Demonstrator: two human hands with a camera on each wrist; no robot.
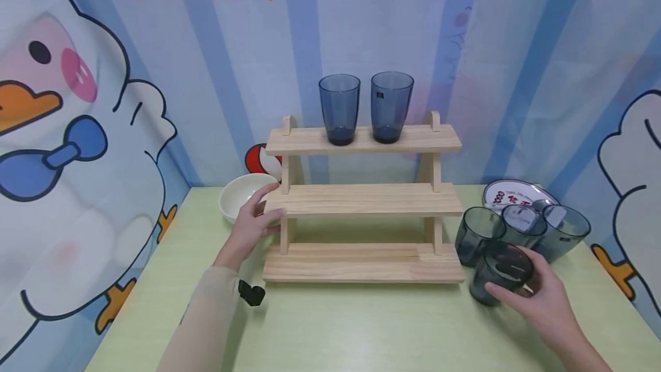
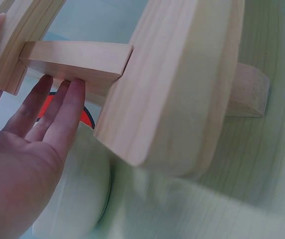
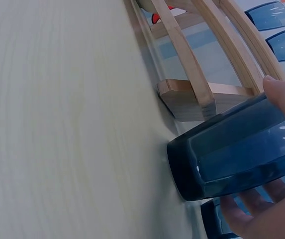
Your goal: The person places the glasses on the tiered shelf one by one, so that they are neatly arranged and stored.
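A three-tier wooden rack (image 1: 364, 202) stands mid-table, with two blue-grey tumblers (image 1: 339, 109) upright on its top shelf. My left hand (image 1: 268, 205) holds the left end of the middle shelf; in the left wrist view the left hand (image 2: 28, 55) has straight fingers (image 2: 65, 107) under the plank and the thumb on its other side. Right of the rack, my right hand (image 1: 508, 286) grips a blue-grey tumbler (image 1: 500, 271) standing on the table. In the right wrist view the right hand (image 3: 266, 154) wraps that tumbler (image 3: 232, 154) close to the rack's bottom corner (image 3: 182, 99).
Three more tumblers (image 1: 521, 225) cluster behind the held one, in front of a printed plate (image 1: 511, 191). A white bowl (image 1: 240, 194) sits behind my left hand, and shows as the bowl (image 2: 77, 199) in the left wrist view. Cartoon curtains close off the pale green table (image 1: 361, 326).
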